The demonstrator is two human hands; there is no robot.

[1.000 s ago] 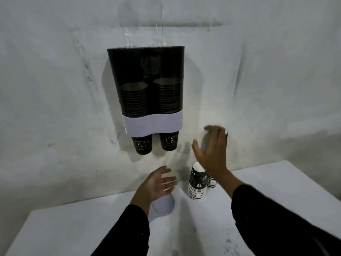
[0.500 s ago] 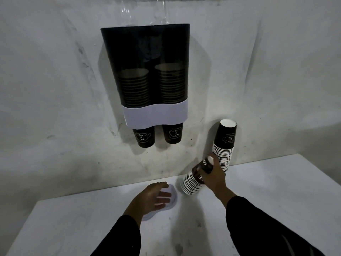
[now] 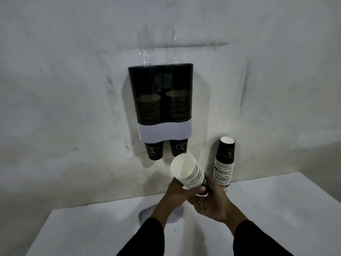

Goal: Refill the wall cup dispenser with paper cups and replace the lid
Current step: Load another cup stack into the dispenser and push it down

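Note:
A dark two-tube cup dispenser (image 3: 160,93) with a white band hangs on the wall, each tube about half full, one black cup poking out under each. Its top has no lid on it. Both hands hold a short stack of paper cups (image 3: 188,171) tipped so the white open mouth faces me, below the dispenser. My left hand (image 3: 175,191) grips it from the left, my right hand (image 3: 212,202) from below and right. A taller upside-down cup stack (image 3: 224,163) stands on the table by the wall. The white lid (image 3: 173,217) lies on the table, partly hidden under my left wrist.
A white table (image 3: 276,209) runs along the rough grey wall (image 3: 64,108). Its left front edge falls off into dark floor at the lower left. Clear plastic mounting tabs (image 3: 156,45) stick up above the dispenser.
My right hand lifted the short cup stack off the table and tipped it mouth-up toward me. My left hand left the lid and joined the grip on the stack.

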